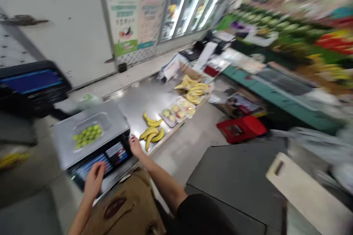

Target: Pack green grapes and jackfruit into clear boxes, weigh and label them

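The left hand (95, 180) is resting empty and half-curled on the front screen (91, 167) of the scale (64, 143) carrying a tray of green fruit (87, 136), while the empty right hand (135, 146) is hovering at its corner, nearer the bananas (150, 136) lying on the steel counter (143, 95)

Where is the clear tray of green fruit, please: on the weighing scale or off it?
On it: the clear tray rests on the steel platform of the weighing scale, with the green fruit inside.
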`<act>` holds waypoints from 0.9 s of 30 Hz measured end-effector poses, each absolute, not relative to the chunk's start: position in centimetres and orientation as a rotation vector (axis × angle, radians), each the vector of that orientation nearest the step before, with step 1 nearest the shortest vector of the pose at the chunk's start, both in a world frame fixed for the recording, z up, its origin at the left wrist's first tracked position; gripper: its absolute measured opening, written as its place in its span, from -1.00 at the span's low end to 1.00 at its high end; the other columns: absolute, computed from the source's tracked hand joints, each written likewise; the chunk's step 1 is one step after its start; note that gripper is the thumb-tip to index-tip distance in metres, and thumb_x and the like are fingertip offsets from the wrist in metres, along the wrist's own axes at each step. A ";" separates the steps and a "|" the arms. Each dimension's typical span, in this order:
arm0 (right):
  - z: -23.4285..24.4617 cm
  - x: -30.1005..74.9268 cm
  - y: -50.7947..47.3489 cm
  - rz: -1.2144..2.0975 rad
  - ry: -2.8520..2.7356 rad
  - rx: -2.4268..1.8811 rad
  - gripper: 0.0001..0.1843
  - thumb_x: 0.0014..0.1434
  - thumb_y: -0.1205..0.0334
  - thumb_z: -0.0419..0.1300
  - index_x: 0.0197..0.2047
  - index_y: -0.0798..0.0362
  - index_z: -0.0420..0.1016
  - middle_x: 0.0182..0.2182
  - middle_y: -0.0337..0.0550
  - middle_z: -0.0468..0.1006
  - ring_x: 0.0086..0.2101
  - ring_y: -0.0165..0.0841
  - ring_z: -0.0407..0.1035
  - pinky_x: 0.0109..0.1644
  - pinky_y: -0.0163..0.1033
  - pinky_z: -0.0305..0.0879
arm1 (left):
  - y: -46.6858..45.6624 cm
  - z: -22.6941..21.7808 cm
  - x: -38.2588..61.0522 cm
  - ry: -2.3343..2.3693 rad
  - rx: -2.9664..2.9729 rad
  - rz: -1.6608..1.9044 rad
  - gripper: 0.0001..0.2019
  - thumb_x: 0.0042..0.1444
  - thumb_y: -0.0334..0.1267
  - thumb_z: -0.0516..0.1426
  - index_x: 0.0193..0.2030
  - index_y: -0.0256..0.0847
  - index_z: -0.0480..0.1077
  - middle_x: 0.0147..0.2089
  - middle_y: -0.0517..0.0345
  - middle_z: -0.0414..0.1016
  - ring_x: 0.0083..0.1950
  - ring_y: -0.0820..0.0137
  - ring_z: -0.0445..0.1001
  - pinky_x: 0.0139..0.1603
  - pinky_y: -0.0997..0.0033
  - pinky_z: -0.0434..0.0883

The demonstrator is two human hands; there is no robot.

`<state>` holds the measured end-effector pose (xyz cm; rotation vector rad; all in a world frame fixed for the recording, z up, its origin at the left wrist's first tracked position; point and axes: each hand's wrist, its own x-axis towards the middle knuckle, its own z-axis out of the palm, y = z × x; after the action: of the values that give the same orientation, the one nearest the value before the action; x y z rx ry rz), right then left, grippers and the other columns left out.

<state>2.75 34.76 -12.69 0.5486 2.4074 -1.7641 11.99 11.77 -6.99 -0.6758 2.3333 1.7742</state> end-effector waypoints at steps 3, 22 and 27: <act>-14.7 1.4 34.6 -1.776 2.311 0.544 -0.36 0.31 -0.31 0.07 0.16 -0.02 0.55 0.03 0.03 0.64 0.01 -0.11 0.51 0.27 0.11 0.39 | 12.0 -5.6 11.3 2.311 -0.632 1.790 -0.38 -0.13 0.50 0.29 -0.29 -0.05 0.51 -0.31 0.10 0.63 -0.24 0.12 0.64 -0.03 -0.05 0.62; -16.6 -1.1 33.6 -1.754 2.265 0.541 -0.47 0.21 -0.09 0.10 0.08 0.03 0.63 -0.03 0.05 0.72 0.01 -0.09 0.56 0.19 0.08 0.46 | 8.9 -7.2 13.4 2.251 -0.666 1.907 -0.50 0.14 0.33 0.25 -0.21 -0.12 0.48 -0.27 0.10 0.57 -0.22 0.23 0.57 -0.06 0.17 0.55; -12.6 0.2 36.1 -1.652 2.426 0.583 -0.60 0.13 -0.13 0.18 -0.23 0.01 0.61 -0.32 0.04 0.66 -0.17 0.00 0.56 0.07 0.14 0.47 | 8.1 -6.9 13.3 2.254 -0.692 1.954 -0.53 0.16 0.29 0.25 -0.21 -0.12 0.49 -0.28 0.09 0.58 -0.23 0.23 0.57 -0.09 0.18 0.54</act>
<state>0.17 36.09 -12.65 0.5829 2.4258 -1.6522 13.30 8.07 -6.92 -0.6923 2.2542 1.9541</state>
